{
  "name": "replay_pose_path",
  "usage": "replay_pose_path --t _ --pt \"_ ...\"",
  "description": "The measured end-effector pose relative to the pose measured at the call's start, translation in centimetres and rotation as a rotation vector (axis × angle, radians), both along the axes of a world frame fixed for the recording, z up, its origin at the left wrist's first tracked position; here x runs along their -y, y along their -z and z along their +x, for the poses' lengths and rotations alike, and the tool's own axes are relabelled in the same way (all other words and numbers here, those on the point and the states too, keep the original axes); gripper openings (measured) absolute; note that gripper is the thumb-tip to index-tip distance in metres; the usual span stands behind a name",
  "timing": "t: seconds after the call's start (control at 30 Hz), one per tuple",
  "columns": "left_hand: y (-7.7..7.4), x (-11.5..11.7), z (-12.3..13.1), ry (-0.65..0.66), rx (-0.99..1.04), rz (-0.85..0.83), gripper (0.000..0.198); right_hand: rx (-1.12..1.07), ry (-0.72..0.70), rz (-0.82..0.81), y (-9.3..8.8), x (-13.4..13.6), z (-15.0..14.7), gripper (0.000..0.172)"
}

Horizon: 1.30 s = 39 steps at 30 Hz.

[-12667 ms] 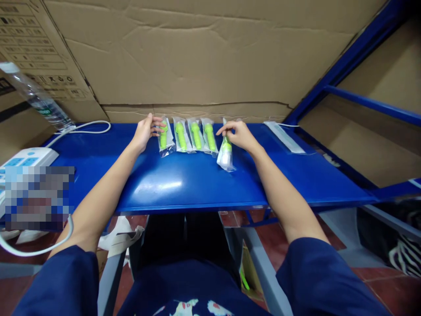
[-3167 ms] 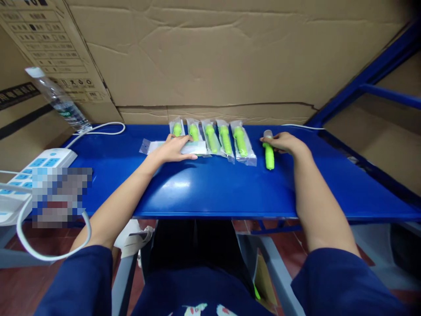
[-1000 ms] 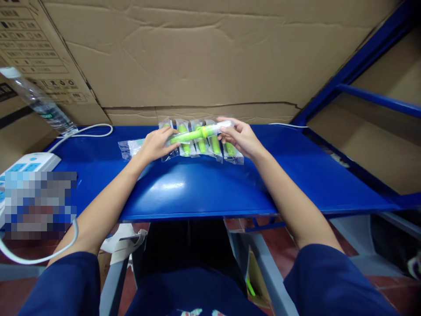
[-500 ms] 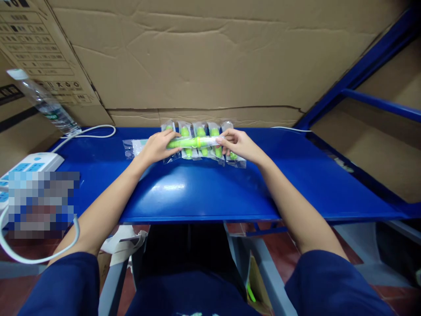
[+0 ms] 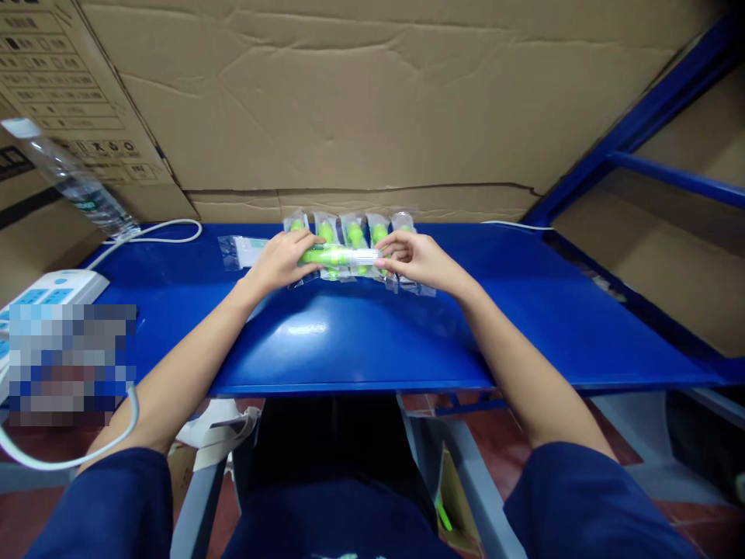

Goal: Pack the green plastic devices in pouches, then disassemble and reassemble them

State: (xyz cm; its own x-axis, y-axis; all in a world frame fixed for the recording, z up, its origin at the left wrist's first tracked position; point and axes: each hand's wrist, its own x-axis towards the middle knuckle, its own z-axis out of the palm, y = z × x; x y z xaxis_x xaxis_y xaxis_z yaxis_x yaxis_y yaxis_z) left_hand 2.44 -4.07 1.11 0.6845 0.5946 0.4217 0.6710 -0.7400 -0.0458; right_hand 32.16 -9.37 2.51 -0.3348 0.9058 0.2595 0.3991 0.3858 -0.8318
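Left hand (image 5: 284, 258): grip clasped on the green end of the lime-green tube (image 5: 330, 255), fingers over the top, palm down.
Right hand (image 5: 417, 258): grip pinching the tube's clear end, thumb on the near side.
Tube position: level, crosswise between both hands, overlapping the bagged row in view; touching the row or just above, can't tell. Plastic film right round it or only alongside: can't tell.
Bagged row (image 5: 354, 230): five green pieces in clear bags, side by side, near the cardboard (image 5: 326, 109).
Flat packet (image 5: 247, 252): pale, on the worktop (image 5: 349, 334), partly hidden by the left hand.
Far left: power strip (image 5: 67, 286), water bottle (image 5: 75, 178) leaning.
Step, judged: two-handed handling, tube being lined up lengthwise.
Next move, judged: calls for a steady left grip, light right fingertips, tube kept straight.
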Motion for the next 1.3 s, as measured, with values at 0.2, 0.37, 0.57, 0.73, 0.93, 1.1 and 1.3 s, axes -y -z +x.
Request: replay_pose_path --t 0.2,0.37,0.57,0.73,0.93,1.1,1.3 --pt "0.0 0.2 0.4 0.073 -0.004 -0.068 0.048 0.102 0.002 0.086 0.1 0.2 -0.6 0.031" --pt "0.0 0.9 1.1 0.134 0.002 -0.046 0.05 0.158 0.021 0.168 0.1 0.6 -1.4 0.034" --pt "-0.1 2.2 2.2 0.163 -0.031 -0.009 0.048 0.209 0.092 0.358 1.2 0.6 -2.9 0.032" --pt "0.0 2.2 2.2 0.16 -0.039 0.005 0.045 0.246 0.065 0.394 1.9 0.3 -3.2 0.028" --pt "-0.1 1.9 2.0 0.135 0.009 -0.006 0.046 0.224 0.161 0.429 1.3 0.5 -2.5 0.024" --pt "-0.1 2.0 2.0 0.131 -0.009 -0.025 0.043 0.234 0.045 0.374 1.9 0.4 -2.6 0.028" --pt "-0.5 1.8 1.5 0.113 -0.026 -0.035 0.038 0.289 -0.133 0.276 1.8 0.5 -2.3 0.044"
